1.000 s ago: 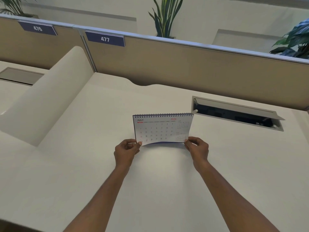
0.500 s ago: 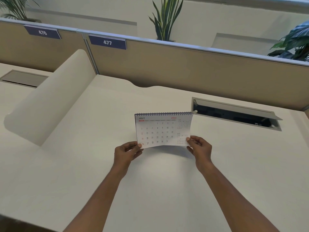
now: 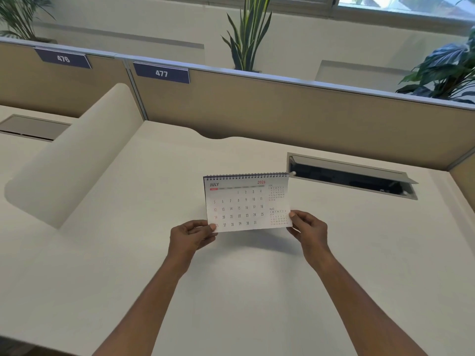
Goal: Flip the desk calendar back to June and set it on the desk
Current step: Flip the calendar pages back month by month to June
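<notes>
The desk calendar [image 3: 246,201] is held over the desk [image 3: 231,291], left hand [image 3: 190,235] at its lower left corner, right hand [image 3: 309,229] at its lower right. A cable hatch [image 3: 352,178] lies in the desk just behind and right. A side divider [image 3: 69,155] stands left; a partition [image 3: 282,109] stands behind, plants [image 3: 248,34] beyond it.

Off-white counter [image 3: 102,265] with an open cable hatch [image 3: 352,177], backed by tan partition panels [image 3: 282,111] bearing number plates [image 3: 161,73] 476 and 477. Plants [image 3: 248,34] stand behind the panels. A window [image 3: 401,3] shows daylight at upper right.
</notes>
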The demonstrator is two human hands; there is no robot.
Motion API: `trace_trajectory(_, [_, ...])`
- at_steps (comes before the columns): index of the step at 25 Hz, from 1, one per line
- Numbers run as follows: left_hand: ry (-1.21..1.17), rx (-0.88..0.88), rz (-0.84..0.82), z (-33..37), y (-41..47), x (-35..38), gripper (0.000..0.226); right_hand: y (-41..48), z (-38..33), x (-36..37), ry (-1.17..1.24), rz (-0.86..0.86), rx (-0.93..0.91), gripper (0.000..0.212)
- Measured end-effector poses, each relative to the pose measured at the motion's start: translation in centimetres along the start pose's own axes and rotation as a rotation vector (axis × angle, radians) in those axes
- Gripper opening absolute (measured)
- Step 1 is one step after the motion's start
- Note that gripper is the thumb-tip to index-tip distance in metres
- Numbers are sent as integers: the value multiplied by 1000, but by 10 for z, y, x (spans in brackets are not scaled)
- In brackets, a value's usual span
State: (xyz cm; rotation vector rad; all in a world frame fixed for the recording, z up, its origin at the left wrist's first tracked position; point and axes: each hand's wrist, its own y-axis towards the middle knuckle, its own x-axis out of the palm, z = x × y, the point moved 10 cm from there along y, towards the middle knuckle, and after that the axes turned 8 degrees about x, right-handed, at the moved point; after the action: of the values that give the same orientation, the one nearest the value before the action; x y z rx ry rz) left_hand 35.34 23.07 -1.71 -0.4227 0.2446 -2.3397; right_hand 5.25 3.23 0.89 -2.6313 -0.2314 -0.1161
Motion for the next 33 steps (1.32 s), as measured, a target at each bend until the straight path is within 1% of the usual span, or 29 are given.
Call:
trace_trajectory(5, [-67, -3, -34, 11, -4, 7, 25, -7, -4, 6, 99, -74, 121, 16])
trace_trajectory(7, [-115, -10, -15, 18, -4, 8, 21, -9, -9, 11, 137, -105, 126, 17])
trace_trajectory(11, [-185, 19, 11, 38, 2, 12, 13, -10, -22, 15, 167, -113, 111, 29])
trace_trajectory(15, [-209, 55, -6, 56, 10, 17, 13, -12, -39, 19, 178, -124, 110, 20])
trace_trajectory(17, [-208, 85, -30, 65, 14, 19, 19, -11, -46, 23, 189, -143, 101, 21])
trace_trajectory(20, [-179, 163, -70, 79, 20, 23, 23, -10, -60, 32, 177, -185, 61, 27])
trace_trajectory(24, [-97, 255, -79, 98, 29, 28, 18, -3, -75, 41, 116, -187, 6, 28])
trace_trajectory(27, [-10, 309, -39, 111, 39, 30, 16, 3, -85, 46, 56, -180, -30, 23])
trace_trajectory(30, [60, 339, -3, 119, 48, 31, 16, 10, -95, 48, -7, -150, -81, 18])
trace_trajectory(33, [126, 355, 23, 122, 57, 29, 23, 19, -99, 47, -26, -83, -94, 17])
